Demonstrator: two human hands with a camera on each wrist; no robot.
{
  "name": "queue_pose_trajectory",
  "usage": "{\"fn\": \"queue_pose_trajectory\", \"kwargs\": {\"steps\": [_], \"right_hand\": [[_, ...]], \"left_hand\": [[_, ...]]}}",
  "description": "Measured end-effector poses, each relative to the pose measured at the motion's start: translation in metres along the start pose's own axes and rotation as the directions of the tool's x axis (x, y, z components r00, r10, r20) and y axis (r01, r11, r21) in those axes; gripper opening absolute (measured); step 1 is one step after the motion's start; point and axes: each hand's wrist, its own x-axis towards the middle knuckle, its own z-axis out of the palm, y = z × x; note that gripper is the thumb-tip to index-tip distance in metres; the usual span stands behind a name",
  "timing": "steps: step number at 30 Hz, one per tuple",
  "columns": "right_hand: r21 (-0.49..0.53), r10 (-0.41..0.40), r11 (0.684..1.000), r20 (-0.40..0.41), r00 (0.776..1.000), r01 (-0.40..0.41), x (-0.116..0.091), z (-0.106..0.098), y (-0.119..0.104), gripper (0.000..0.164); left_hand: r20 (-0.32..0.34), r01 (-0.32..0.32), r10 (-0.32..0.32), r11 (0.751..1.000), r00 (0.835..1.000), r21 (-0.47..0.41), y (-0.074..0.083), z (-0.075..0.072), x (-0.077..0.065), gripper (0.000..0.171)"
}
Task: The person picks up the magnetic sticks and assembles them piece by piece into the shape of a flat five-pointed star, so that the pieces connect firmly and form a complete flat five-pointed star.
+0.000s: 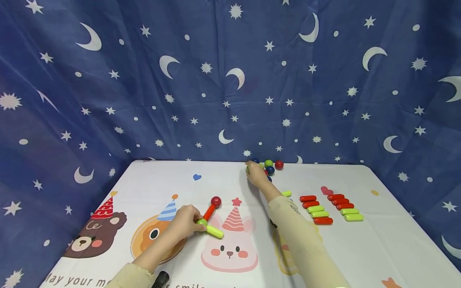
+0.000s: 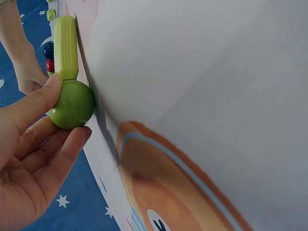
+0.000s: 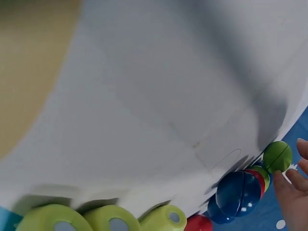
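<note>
My left hand point(image 1: 185, 222) pinches a light green ball point(image 2: 74, 106) between thumb and fingers. From that ball a yellow-green rod point(image 1: 215, 231) sticks out towards the lower right. A red rod point(image 1: 209, 212) runs from it towards the back and ends in a red ball point(image 1: 216, 201). At the far edge of the table, my right hand point(image 1: 256, 174) holds another green ball point(image 3: 277, 157) with its fingertips, left of a cluster of balls. Dark blue balls point(image 3: 237, 194), plus red and green ones, sit close beside it, partly hidden by the hand in the head view.
Red rods point(image 1: 307, 198) and yellow-green rods point(image 1: 351, 211) lie in two columns on the right of the table. One more yellow-green rod point(image 1: 286, 193) shows beside the right forearm. A starry blue curtain point(image 1: 201, 88) hangs behind the printed tablecloth point(image 1: 162, 172).
</note>
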Motion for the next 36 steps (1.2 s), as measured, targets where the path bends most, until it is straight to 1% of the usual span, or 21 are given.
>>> {"fn": "queue_pose_trajectory", "kwargs": {"steps": [2, 4, 7, 10, 13, 17, 20, 24, 26, 29, 32, 34, 36], "right_hand": [[-0.036, -0.012, 0.999, 0.023, 1.0, 0.013, -0.001, 0.0, -0.001, 0.033], [-0.066, -0.042, 0.997, 0.018, 0.999, 0.043, -0.003, -0.002, -0.002, 0.03], [-0.106, -0.09, 0.99, 0.012, 0.996, 0.091, -0.006, -0.005, -0.002, 0.021], [-0.141, -0.125, 0.982, 0.032, 0.992, 0.128, -0.008, -0.009, 0.001, 0.009], [-0.152, -0.131, 0.979, 0.068, 0.989, 0.14, -0.01, -0.013, 0.003, 0.007], [-0.111, -0.099, 0.988, 0.1, 0.99, 0.11, -0.016, -0.018, 0.004, 0.018], [-0.039, -0.091, 0.995, 0.098, 0.991, 0.095, -0.024, -0.022, 0.0, 0.025], [0.07, -0.123, 0.991, 0.104, 0.987, 0.117, -0.037, -0.027, -0.007, 0.026], [0.119, -0.129, 0.986, 0.11, 0.986, 0.116, -0.044, -0.028, -0.01, 0.026], [0.166, -0.117, 0.981, 0.114, 0.987, 0.097, -0.053, -0.03, -0.013, 0.025], [0.221, -0.101, 0.972, 0.115, 0.988, 0.074, -0.061, -0.032, -0.013, 0.026], [0.253, -0.099, 0.965, 0.111, 0.989, 0.068, -0.066, -0.033, -0.013, 0.026], [0.285, -0.107, 0.956, 0.101, 0.989, 0.074, -0.071, -0.034, -0.013, 0.026]], "left_hand": [[0.002, -0.003, 0.003, 1.0, 1.0, 0.006, 0.0, 0.0, -0.001, 0.02], [0.005, -0.005, 0.005, 1.0, 1.0, 0.006, 0.0, 0.0, -0.002, 0.021], [0.007, -0.002, 0.002, 1.0, 1.0, 0.007, 0.001, 0.0, -0.002, 0.021], [0.003, -0.006, 0.006, 1.0, 1.0, 0.005, 0.001, 0.001, -0.001, 0.02], [-0.008, -0.02, 0.02, 1.0, 1.0, 0.015, 0.001, 0.001, 0.0, 0.02], [-0.01, -0.038, 0.038, 0.999, 0.999, 0.018, 0.0, 0.002, 0.0, 0.02], [-0.005, -0.043, 0.043, 0.999, 0.999, 0.021, 0.0, 0.002, 0.0, 0.022], [0.001, -0.045, 0.045, 0.998, 0.999, 0.043, -0.001, 0.0, -0.001, 0.035], [-0.005, -0.055, 0.056, 0.995, 0.998, 0.083, 0.0, 0.0, -0.004, 0.043], [-0.025, -0.096, 0.101, 0.982, 0.995, 0.165, 0.003, 0.002, -0.009, 0.047], [-0.042, -0.167, 0.183, 0.952, 0.982, 0.256, 0.009, 0.005, -0.014, 0.043], [-0.031, -0.233, 0.252, 0.929, 0.967, 0.287, 0.013, 0.007, -0.015, 0.037], [0.001, -0.305, 0.32, 0.9, 0.947, 0.311, 0.016, 0.008, -0.015, 0.031]]}}
